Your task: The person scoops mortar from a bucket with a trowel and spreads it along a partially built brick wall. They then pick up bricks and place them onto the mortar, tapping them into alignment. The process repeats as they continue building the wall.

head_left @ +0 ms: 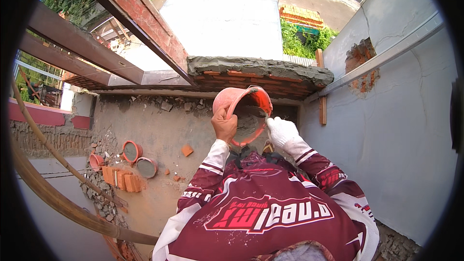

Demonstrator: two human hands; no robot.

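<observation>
A red bucket (226, 97) is held tilted in front of my body, its mouth turned toward me and to the right. Grey wet mortar (249, 120) lies inside it. My bare left hand (224, 125) grips the bucket's left side, fingers closed on it. On the other side my right hand (282, 132), in a white glove, is closed at the rim; whether it also holds a tool there I cannot make out. Just beyond the bucket runs a low brick wall (261, 77) with rough grey mortar along its top.
Mortar-filled buckets (146, 167) stand on the floor at left, beside stacked orange bricks (121, 180) and rubble. Bamboo poles (72, 208) cross the lower left. A grey wall (386, 130) with a metal straightedge (386, 59) rises at right. Brown beams (72, 43) span the upper left.
</observation>
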